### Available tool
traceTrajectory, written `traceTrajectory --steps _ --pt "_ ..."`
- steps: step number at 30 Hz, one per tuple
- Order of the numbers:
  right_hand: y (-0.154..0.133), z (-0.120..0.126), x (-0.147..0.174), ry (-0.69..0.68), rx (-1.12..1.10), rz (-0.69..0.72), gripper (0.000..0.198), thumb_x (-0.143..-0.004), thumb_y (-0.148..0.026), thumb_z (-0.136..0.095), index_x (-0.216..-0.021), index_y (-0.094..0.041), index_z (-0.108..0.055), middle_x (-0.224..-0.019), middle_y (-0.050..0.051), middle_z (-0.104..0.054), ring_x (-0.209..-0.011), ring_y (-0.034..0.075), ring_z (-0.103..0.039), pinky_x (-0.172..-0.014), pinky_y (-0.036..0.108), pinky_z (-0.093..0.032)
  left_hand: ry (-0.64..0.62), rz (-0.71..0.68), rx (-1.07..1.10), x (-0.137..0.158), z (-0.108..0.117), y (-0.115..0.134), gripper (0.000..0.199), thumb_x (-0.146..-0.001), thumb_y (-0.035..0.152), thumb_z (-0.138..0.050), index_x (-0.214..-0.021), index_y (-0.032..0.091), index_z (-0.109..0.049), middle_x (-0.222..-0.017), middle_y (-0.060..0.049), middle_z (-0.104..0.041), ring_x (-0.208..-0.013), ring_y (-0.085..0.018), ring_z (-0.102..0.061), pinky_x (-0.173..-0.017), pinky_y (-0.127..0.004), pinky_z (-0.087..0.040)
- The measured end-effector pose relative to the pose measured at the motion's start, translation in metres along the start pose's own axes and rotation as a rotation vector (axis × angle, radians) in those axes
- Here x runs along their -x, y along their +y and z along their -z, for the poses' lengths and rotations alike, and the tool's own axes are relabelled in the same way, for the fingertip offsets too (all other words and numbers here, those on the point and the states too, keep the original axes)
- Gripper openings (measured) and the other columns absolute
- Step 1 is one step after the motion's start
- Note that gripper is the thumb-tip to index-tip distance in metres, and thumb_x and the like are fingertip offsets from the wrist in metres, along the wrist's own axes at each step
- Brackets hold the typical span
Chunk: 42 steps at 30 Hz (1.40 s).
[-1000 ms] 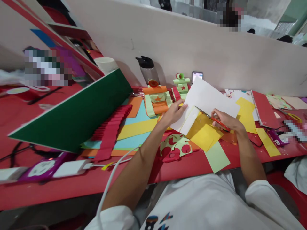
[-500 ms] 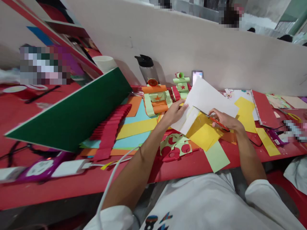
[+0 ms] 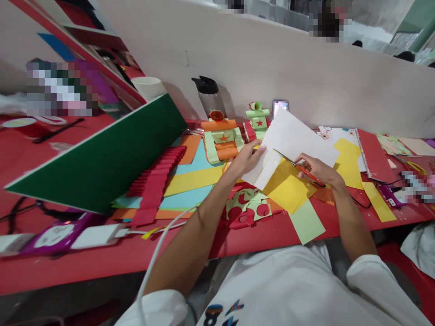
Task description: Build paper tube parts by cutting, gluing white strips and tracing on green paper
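Note:
My left hand (image 3: 250, 156) grips the left edge of a white sheet of paper (image 3: 295, 136), holding it tilted above the table. My right hand (image 3: 314, 168) is closed around red-handled scissors (image 3: 307, 174), whose blades point left and lie along the lower part of the sheet. A strip at the sheet's lower left is partly split off along the blade line. Under the paper lie yellow sheets (image 3: 287, 188) and a pale green piece (image 3: 308, 222). Green paper scraps with red circles (image 3: 249, 208) rest just below my left hand.
A green board (image 3: 98, 158) leans at the left, beside pleated red paper (image 3: 152, 185). Rolled-paper figures (image 3: 222, 140) and a grey bottle (image 3: 209, 97) stand near the wall. A white cable passes over my left forearm from a purple power strip (image 3: 57, 233).
Both hands, the paper and the scissors stay in nearly the same place. The view shifts only very slightly.

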State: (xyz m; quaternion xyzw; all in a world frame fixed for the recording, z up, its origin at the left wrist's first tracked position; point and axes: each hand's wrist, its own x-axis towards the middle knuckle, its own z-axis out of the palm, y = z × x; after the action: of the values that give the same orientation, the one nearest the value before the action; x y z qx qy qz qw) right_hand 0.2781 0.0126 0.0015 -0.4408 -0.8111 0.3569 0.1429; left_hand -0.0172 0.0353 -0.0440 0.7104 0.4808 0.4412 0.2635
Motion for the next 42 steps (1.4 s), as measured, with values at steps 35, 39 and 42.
traceTrajectory --steps 35,39,42 --pt "0.008 0.000 -0.006 0.047 -0.116 0.015 0.043 -0.074 -0.052 -0.081 -0.098 -0.024 -0.059 -0.075 -0.003 -0.061 -0.069 0.016 -0.052 -0.063 0.027 -0.037 -0.204 -0.028 0.266 0.006 0.002 0.004 0.097 -0.068 0.039 -0.088 -0.153 0.019 -0.047 -0.154 -0.016 -0.055 -0.142 -0.041 -0.051 -0.111 -0.051 -0.053" --pt "0.010 -0.001 -0.007 0.074 -0.159 -0.002 0.049 -0.071 -0.057 -0.084 -0.096 -0.023 -0.060 -0.073 -0.003 -0.061 -0.065 0.015 -0.052 -0.060 0.027 -0.037 -0.225 -0.020 0.310 0.007 0.001 0.003 0.098 -0.069 0.039 -0.087 -0.156 0.022 -0.044 -0.156 -0.016 -0.053 -0.139 -0.039 -0.056 -0.104 -0.048 -0.058" --pt "0.010 -0.002 -0.007 0.090 -0.173 0.018 0.050 -0.071 -0.059 -0.084 -0.095 -0.023 -0.060 -0.070 -0.004 -0.060 -0.062 0.014 -0.050 -0.059 0.026 -0.035 -0.226 -0.026 0.315 0.007 0.002 0.002 0.100 -0.070 0.039 -0.088 -0.158 0.021 -0.043 -0.156 -0.016 -0.054 -0.139 -0.038 -0.056 -0.107 -0.047 -0.056"
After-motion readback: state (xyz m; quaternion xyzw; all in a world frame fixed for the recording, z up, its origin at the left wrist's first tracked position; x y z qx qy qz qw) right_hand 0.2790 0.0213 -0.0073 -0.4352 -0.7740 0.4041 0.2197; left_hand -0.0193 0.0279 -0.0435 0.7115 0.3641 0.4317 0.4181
